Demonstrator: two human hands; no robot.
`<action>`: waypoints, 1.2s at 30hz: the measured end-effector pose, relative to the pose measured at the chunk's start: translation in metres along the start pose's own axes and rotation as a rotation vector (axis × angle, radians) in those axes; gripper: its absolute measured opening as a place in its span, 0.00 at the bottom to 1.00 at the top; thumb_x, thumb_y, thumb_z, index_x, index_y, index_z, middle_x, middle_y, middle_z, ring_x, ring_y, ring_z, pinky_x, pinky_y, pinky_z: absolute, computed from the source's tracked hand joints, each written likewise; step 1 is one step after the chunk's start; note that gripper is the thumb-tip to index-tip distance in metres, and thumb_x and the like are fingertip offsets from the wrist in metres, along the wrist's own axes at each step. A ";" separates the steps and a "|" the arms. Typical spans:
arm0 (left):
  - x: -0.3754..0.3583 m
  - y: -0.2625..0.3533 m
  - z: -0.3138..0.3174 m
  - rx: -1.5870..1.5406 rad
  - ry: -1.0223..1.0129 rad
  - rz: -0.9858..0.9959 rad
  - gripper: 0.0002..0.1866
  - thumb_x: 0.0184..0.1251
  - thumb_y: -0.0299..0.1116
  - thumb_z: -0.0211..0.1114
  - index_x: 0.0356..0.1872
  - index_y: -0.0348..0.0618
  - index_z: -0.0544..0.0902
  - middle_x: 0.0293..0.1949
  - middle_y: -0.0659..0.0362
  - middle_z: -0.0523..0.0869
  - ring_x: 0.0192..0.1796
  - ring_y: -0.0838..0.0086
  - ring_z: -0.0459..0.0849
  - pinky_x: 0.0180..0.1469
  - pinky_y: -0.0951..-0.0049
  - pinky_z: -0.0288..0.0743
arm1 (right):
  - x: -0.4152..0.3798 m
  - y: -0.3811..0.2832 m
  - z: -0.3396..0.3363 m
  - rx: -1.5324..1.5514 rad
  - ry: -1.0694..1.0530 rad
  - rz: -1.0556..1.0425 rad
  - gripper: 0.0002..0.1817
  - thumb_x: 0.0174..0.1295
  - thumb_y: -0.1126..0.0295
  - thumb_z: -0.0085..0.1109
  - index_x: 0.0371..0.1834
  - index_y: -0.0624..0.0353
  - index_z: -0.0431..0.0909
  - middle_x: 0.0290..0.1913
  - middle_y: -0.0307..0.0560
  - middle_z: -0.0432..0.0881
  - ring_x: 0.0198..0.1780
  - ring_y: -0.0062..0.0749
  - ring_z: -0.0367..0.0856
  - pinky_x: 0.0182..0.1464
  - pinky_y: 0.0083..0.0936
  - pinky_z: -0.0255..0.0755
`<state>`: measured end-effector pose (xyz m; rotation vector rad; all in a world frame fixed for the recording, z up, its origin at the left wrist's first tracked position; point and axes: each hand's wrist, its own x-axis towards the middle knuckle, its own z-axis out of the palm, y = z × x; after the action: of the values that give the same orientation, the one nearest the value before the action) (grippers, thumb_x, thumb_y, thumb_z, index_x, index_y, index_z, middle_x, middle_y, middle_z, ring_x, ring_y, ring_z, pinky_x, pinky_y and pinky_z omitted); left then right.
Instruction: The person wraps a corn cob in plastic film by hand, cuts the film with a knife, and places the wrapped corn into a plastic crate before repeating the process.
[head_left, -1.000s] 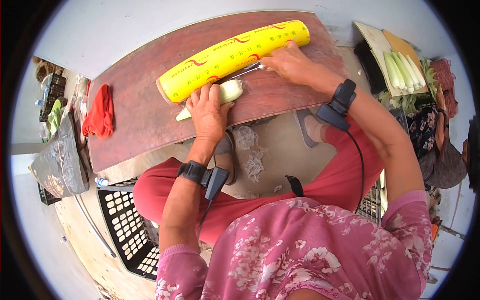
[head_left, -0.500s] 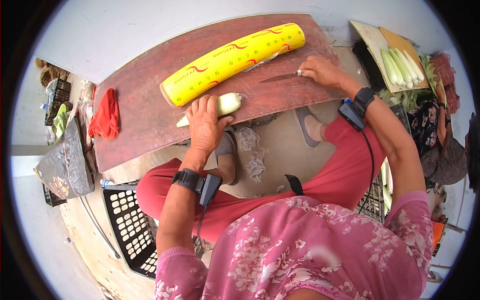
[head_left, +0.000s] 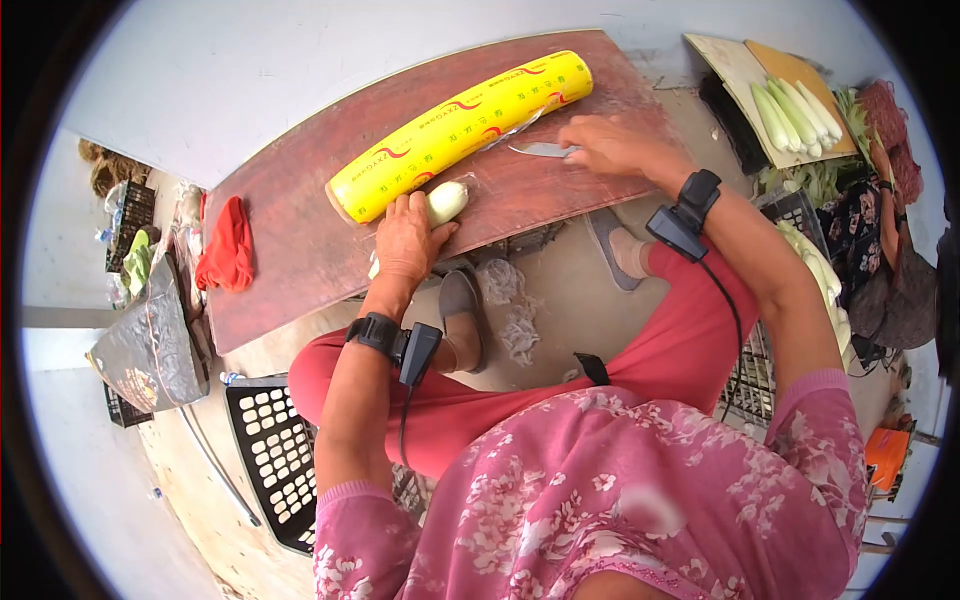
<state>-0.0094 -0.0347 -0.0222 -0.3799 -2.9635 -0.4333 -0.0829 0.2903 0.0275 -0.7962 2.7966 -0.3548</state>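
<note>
Pressing down, your left hand [head_left: 405,238] curls its fingers over the wrapped corn cob [head_left: 444,201], just below the yellow cling-film roll [head_left: 460,122]. Your right hand [head_left: 612,146] grips a knife [head_left: 540,149], blade pointing toward the cob.

On the table [head_left: 300,250] the roll [head_left: 460,130] lies behind the corn [head_left: 446,200], the knife [head_left: 540,149] to its right, the cloth [head_left: 228,246] far left.

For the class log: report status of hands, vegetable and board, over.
Left hand holds pale wrapped vegetable on red-brown wooden board. Right hand on steel knife. Yellow cling-film roll lies behind.
</note>
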 end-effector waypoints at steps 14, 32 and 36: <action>0.023 0.043 -0.104 -1.697 -0.344 -0.291 0.21 0.66 0.45 0.63 0.49 0.36 0.77 0.33 0.56 0.83 0.31 0.74 0.82 0.32 0.74 0.78 | 0.012 -0.086 -0.037 1.225 -0.096 -0.172 0.41 0.56 0.63 0.70 0.68 0.68 0.59 0.54 0.50 0.75 0.57 0.31 0.72 0.61 0.29 0.68; 0.068 0.071 -0.089 -2.241 -0.712 -0.020 0.32 0.59 0.52 0.67 0.57 0.39 0.71 0.42 0.49 0.78 0.36 0.67 0.76 0.32 0.70 0.74 | 0.029 -0.105 -0.068 1.735 0.037 -0.374 0.22 0.57 0.66 0.70 0.51 0.65 0.73 0.37 0.39 0.79 0.28 0.17 0.74 0.31 0.14 0.72; 0.073 0.073 -0.091 -2.150 -0.686 0.050 0.29 0.62 0.47 0.66 0.56 0.37 0.72 0.44 0.47 0.80 0.37 0.66 0.81 0.34 0.70 0.79 | 0.028 -0.101 -0.069 1.698 0.071 -0.326 0.23 0.58 0.65 0.68 0.52 0.66 0.72 0.38 0.40 0.79 0.25 0.16 0.74 0.30 0.13 0.72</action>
<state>-0.0526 0.0230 0.0950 -0.6793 -1.2755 -3.5717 -0.0746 0.2034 0.1178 -0.6312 1.3531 -2.2384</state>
